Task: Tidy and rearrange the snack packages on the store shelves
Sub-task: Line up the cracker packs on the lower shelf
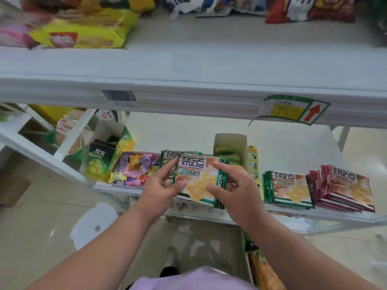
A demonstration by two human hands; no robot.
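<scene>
A green-edged cookie packet [199, 181] sits at the front of the lower shelf [293, 214], held between both hands. My left hand [161, 187] pinches its left edge with thumb and fingers. My right hand [234, 189] grips its right green edge, thumb on the front. Another green packet [170, 158] stands just behind it. To the right lie a stack of green cookie packets [287, 189] and a stack of red cookie packets [343, 189].
A tray of mixed wrapped candies [136, 170] sits left of my hands, beside green lemon chip boxes [98, 162]. An open carton of green snacks [228, 151] stands behind. The upper shelf [188, 65] carries yellow biscuit bags [83, 32] and red bags [310, 9]. A white stool [94, 222] stands below.
</scene>
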